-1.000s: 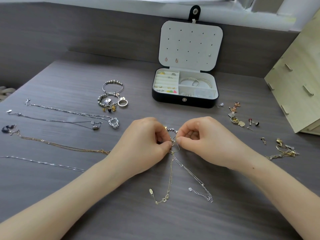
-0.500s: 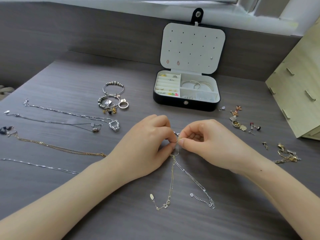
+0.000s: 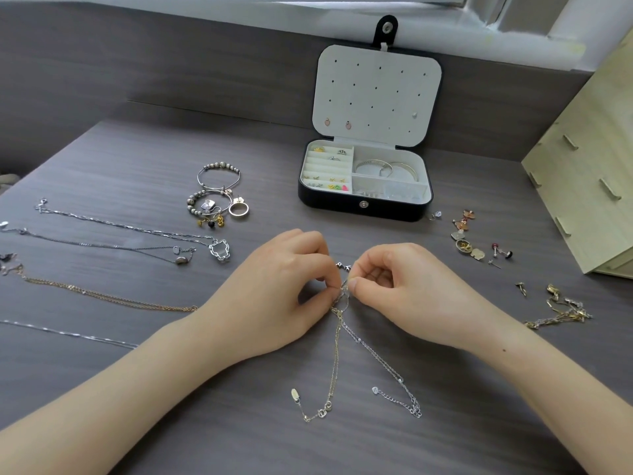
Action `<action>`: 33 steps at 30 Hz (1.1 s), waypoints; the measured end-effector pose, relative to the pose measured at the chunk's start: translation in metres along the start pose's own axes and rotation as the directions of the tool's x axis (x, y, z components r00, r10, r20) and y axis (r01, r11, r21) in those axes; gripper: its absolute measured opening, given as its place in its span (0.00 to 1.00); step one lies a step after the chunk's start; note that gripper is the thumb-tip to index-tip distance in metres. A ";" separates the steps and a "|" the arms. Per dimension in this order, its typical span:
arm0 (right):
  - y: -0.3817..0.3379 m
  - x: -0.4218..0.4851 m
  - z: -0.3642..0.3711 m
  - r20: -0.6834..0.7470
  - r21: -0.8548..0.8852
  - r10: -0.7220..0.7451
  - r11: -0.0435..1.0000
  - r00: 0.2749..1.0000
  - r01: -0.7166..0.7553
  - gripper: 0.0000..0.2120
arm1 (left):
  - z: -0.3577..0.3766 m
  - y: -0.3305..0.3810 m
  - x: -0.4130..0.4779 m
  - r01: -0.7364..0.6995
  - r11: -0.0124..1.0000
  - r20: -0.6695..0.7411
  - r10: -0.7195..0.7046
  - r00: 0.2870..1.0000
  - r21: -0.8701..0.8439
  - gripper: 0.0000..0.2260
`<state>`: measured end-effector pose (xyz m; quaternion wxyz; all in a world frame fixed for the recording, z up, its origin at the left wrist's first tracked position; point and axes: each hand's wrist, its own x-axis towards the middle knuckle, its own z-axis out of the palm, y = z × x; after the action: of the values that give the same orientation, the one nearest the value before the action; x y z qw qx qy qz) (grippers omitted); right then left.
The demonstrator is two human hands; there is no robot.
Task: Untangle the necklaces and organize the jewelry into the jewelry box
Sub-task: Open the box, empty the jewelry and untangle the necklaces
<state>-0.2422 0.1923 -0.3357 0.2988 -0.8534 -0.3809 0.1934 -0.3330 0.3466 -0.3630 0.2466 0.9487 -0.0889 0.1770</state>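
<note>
Pinches the knot (image 3: pixel 343 296) from both sides with left grip (image 3: pixel 274 296) and right grip (image 3: pixel 411 296) closed on it at the fingertips, gold chain (image 3: pixel 334 365) and silver chain (image 3: pixel 380 361) trailing nearward, not yet parted. Looks roughly midway, with four necklaces (image 3: pixel 219 250) laid straight at left and bangles (image 3: pixel 387 168) in the open box (image 3: pixel 363 209) beyond. Leaves bracelets (image 3: pixel 219 166), earrings (image 3: pixel 466 246) and a second tangle (image 3: pixel 561 311) loose on the surface (image 3: pixel 342 447), nothing blocking the box.

Home dressing desk (image 3: pixel 137 423) — jewelry box (image 3: pixel 363 204), windowsill (image 3: pixel 274 15).
</note>
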 end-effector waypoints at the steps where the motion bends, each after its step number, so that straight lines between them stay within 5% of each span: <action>1: 0.001 0.000 0.000 0.000 -0.001 0.003 1.000 1.000 -0.003 0.08 | 0.000 -0.001 0.000 0.002 1.000 -0.004 -0.002 1.000 -0.004 0.08; 21: 0.004 0.003 -0.004 0.046 0.201 0.016 0.979 0.999 -0.025 0.07 | 0.006 -0.006 0.006 -0.063 0.991 -0.079 0.072 0.994 0.115 0.08; 33: 0.001 -0.003 0.008 -0.083 -0.206 -0.063 0.978 0.995 0.045 0.06 | 0.000 -0.004 0.004 -0.048 0.995 -0.037 0.051 0.998 0.083 0.06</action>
<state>-0.2478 0.1926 -0.3420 0.2318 -0.8766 -0.4080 0.1068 -0.3282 0.3500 -0.3635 0.2048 0.9518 -0.1000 0.2050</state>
